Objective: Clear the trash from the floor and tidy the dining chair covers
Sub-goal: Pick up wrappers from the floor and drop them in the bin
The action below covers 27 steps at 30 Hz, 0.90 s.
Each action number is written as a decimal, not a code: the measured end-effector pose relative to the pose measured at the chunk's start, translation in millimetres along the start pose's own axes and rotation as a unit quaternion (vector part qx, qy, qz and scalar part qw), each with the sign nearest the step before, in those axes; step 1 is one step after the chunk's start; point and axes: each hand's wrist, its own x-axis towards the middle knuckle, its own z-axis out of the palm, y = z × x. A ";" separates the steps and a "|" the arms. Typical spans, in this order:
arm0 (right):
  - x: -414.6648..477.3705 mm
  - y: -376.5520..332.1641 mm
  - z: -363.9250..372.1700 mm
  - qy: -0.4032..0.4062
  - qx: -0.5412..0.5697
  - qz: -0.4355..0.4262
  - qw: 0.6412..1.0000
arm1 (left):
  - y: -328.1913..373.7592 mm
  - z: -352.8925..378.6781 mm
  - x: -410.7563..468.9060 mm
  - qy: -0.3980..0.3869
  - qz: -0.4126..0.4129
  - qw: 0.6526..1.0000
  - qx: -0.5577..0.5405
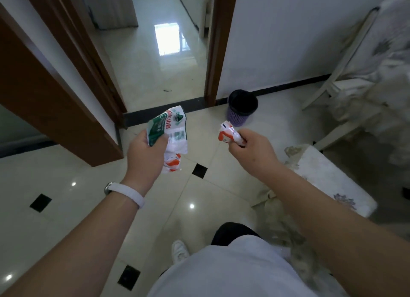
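My left hand (144, 157) grips a bunch of crumpled wrappers (170, 137), green and white on top, white and orange below. My right hand (253, 148) pinches a small crumpled white and orange wrapper (229, 134). Both hands are held out over the tiled floor. Ahead and slightly right stands a purple mesh waste bin (240, 113) with a black liner, against the wall by the doorway. A dining chair with a floral cover (332, 183) stands at my right, under my right forearm. Another covered chair (381, 59) is at the far right.
An open doorway with brown wooden frames (213, 52) leads to a glossy hallway floor ahead. A brown door panel (44, 101) stands at the left. The cream floor tiles (66, 185) carry small black diamond insets. My white shoe (179, 250) shows below.
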 end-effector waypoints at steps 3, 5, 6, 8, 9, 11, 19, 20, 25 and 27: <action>24.0 -3.4 1.5 0.011 0.007 0.007 1.000 | 0.3 5.5 29.6 -0.020 -0.009 1.000 0.002; 44.4 -0.6 3.2 0.013 0.013 0.020 1.000 | -2.2 12.7 52.8 -0.032 -0.010 0.999 0.007; 55.4 1.8 4.0 0.016 0.017 0.027 0.999 | -3.1 17.0 64.7 -0.035 -0.010 0.999 0.014; 81.1 6.3 3.3 0.021 0.023 0.038 0.999 | -1.3 28.6 91.6 -0.039 -0.011 0.999 0.032; 95.0 8.6 1.5 0.023 0.028 0.043 0.998 | 1.1 35.1 105.9 -0.042 -0.009 0.998 0.040; 126.4 16.8 -3.4 0.032 0.036 0.050 0.998 | 5.3 48.8 137.1 -0.047 -0.005 0.997 0.053; 260.7 54.1 -58.6 0.031 0.080 0.094 0.992 | 35.8 148.7 260.3 -0.049 -0.014 0.995 0.082; 276.4 58.9 -69.5 0.036 0.078 0.094 0.992 | 42.8 165.1 274.5 -0.055 -0.007 0.995 0.089; 332.8 87.3 -117.3 0.065 0.049 0.108 0.991 | 68.5 236.5 340.4 -0.085 0.014 0.991 0.100; 346.5 99.2 -128.2 0.076 0.054 0.118 0.989 | 77.1 257.3 358.3 -0.102 0.019 0.989 0.107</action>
